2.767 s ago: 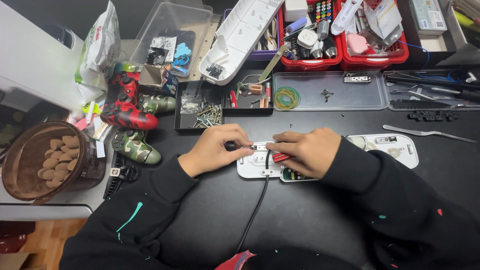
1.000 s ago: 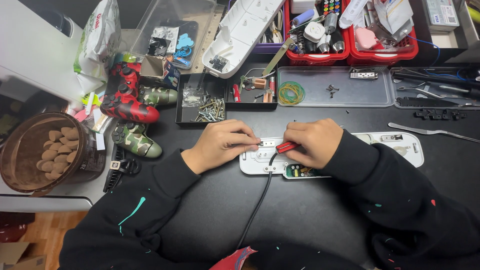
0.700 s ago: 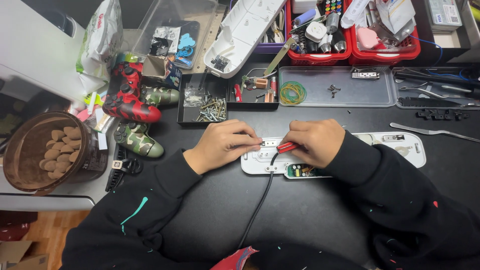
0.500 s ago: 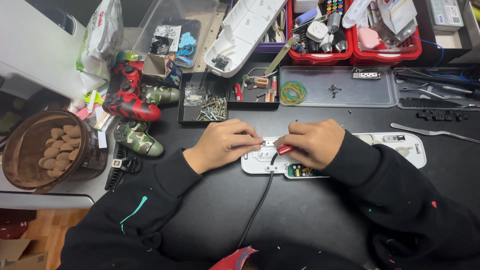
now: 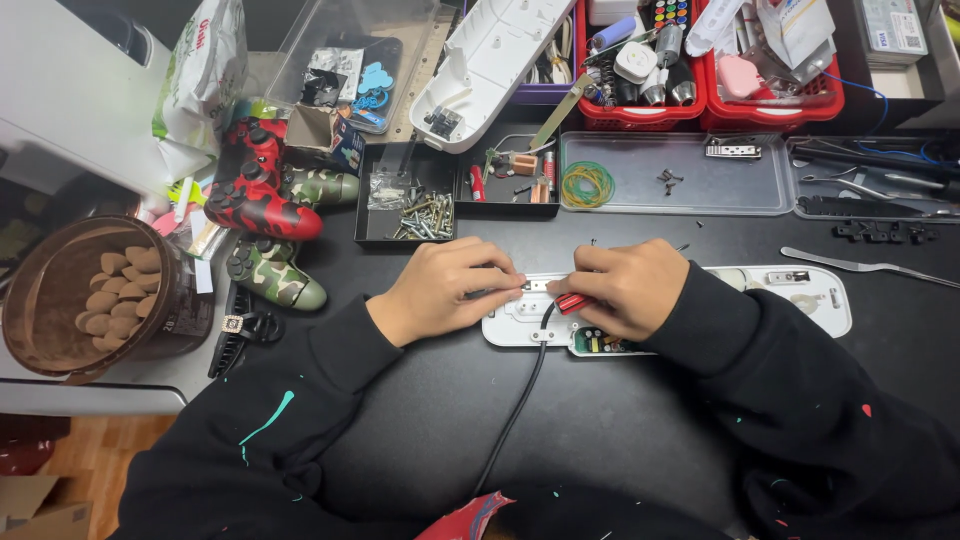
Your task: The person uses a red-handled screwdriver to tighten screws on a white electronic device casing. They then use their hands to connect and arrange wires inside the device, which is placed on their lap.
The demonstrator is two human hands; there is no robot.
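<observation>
A small repair workshop. The black bench [image 5: 420, 420] carries a screw tray [image 5: 420, 210], red parts baskets [image 5: 760, 100] and gutted game controllers [image 5: 255, 190].

White-green bag [image 5: 200, 75] top left — perhaps small boxes [image 5: 890, 28] top right.

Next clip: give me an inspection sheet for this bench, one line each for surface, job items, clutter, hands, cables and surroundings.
Surface: black worktop, crowded along the back edge.
Job items: opened white power strip under both hands; its separate white cover lies to the right.
Clutter: red game controller, camouflage game controller, black tray of screws, clear tray with rubber bands, red baskets, brown tub.
Hands: left hand presses on the strip; right hand holds a red-handled tool at it.
Cables: black cord runs from the strip toward the person.
Surroundings: wooden floor at lower left.
</observation>
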